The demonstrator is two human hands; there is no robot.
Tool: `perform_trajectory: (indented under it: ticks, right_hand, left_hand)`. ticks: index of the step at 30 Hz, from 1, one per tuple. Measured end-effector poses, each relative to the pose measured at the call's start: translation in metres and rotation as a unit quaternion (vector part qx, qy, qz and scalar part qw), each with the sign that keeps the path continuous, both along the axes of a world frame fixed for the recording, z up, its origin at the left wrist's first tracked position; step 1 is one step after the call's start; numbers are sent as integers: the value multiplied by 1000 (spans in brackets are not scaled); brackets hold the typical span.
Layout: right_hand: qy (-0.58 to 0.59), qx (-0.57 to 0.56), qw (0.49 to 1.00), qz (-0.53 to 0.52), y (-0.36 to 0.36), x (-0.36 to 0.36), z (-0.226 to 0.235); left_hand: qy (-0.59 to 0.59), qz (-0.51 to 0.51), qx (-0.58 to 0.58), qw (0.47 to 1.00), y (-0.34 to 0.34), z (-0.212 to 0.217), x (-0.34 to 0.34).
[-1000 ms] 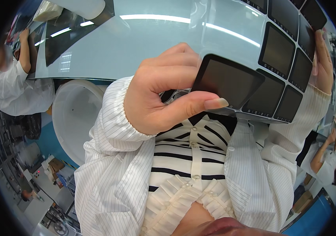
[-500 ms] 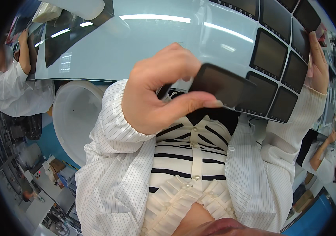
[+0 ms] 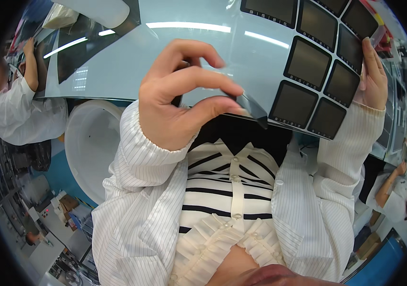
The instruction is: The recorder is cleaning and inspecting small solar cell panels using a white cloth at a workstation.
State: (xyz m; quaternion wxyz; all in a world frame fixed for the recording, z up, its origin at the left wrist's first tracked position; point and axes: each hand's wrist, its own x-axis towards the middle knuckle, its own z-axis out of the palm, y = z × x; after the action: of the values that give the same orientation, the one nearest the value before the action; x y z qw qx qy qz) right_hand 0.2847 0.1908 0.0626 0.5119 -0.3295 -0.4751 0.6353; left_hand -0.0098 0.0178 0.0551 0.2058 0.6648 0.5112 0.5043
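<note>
My left hand [image 3: 184, 90] pinches a small dark film piece [image 3: 253, 108] between thumb and index finger, its other fingers curled. The piece is tilted, nearly edge-on, just left of a sheet's lower left corner. That clear sheet [image 3: 321, 92] carries rows of dark, rounded square panels, each with a strip of pale marks along one edge. My right hand [image 3: 375, 76] grips the sheet's right side, with the fingers showing at its edge and the thumb hidden. A dark sliver also shows by my left palm; I cannot tell what it is.
A glossy pale table [image 3: 198, 43] spreads ahead, reflecting ceiling lights. At its far left lie a dark sheet [image 3: 82, 52] and a white roll [image 3: 108, 10]. A white tub [image 3: 91, 138] stands below the table's left edge. Other people in white work at both sides.
My left hand has moved left and slightly up, away from the panels. The film piece has turned from nearly face-on to edge-on. The sheet and my right hand have shifted slightly left.
</note>
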Motion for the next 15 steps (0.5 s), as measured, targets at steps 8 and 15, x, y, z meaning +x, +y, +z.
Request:
perform_trajectory:
  ticks: [8,15]
  right_hand:
    - [-92,69,992,-42,12,-13,1]
    - [-386,338,846,-145,34,16,4]
  left_hand:
    - [78,-31,206,975,-11,-3,-37]
    - [66,83,317,942,-40,-1,-42]
